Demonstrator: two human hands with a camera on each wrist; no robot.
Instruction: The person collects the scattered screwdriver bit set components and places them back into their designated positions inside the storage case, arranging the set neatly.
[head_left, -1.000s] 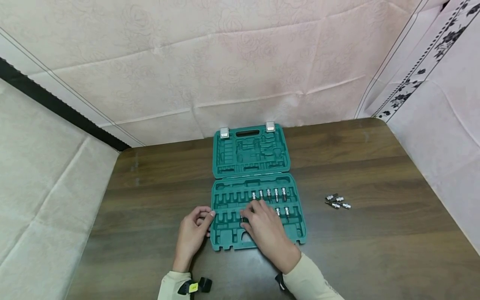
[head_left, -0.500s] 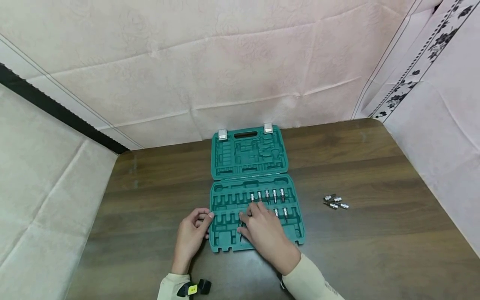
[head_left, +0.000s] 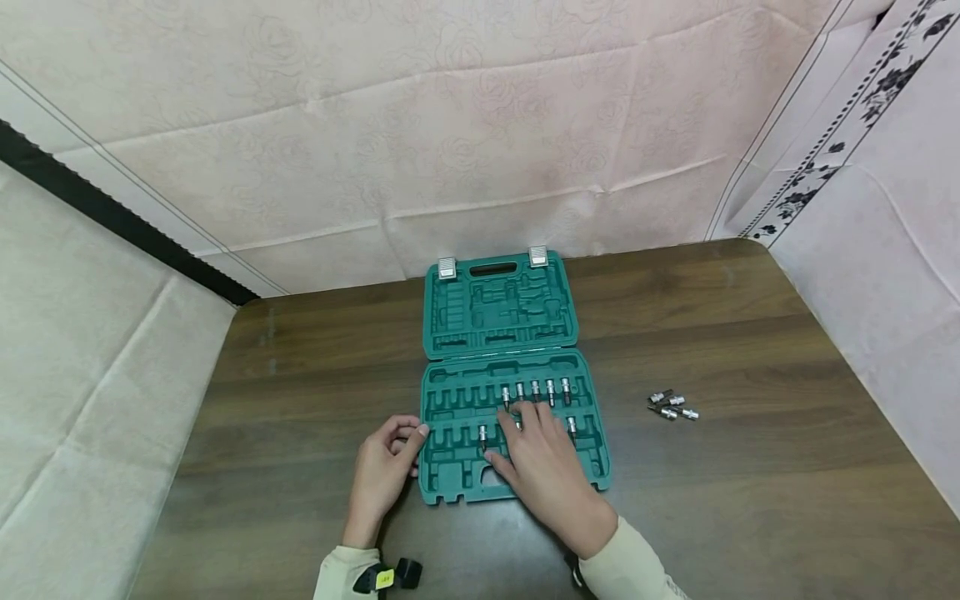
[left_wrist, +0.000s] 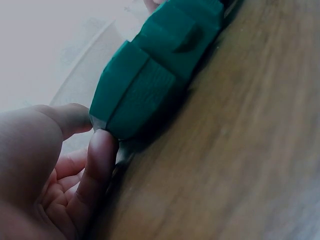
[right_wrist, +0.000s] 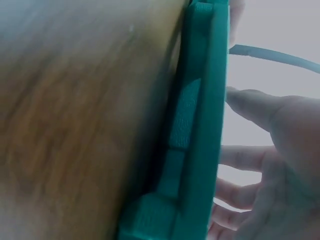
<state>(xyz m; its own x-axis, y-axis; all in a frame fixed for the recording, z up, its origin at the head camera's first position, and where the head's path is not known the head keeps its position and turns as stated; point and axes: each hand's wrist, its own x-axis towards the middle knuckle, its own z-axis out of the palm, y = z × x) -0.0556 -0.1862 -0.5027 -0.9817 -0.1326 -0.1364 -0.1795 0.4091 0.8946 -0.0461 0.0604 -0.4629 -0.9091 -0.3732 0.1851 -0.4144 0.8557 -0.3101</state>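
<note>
A green socket case (head_left: 453, 483) lies unfolded on the wooden table. My left hand (head_left: 382, 475) pinches its left edge between thumb and fingers; the left wrist view shows the thumb (left_wrist: 102, 150) against the case's corner (left_wrist: 135, 95). Over the lower tray my right hand (head_left: 551, 479) hovers or rests, fingers spread and loosely bent, with no held thing visible. A bit socket (head_left: 483, 437) sits in a slot left of those fingers. Several more bit sockets (head_left: 551, 390) line the upper row, and one bit socket (head_left: 572, 427) shows right of the hand. Part of the tray is hidden under it.
Several loose bit sockets (head_left: 672, 404) lie in a small heap on the table (head_left: 750, 467), right of the case. The raised lid (head_left: 501, 308) with two metal latches stands toward the cloth-covered wall (head_left: 480, 150) behind.
My right hand has shifted slightly right, its thumb and fingers coming away from the bit socket at the left of the lower row, now exposed in its slot. The left hand stays on the case edge.
</note>
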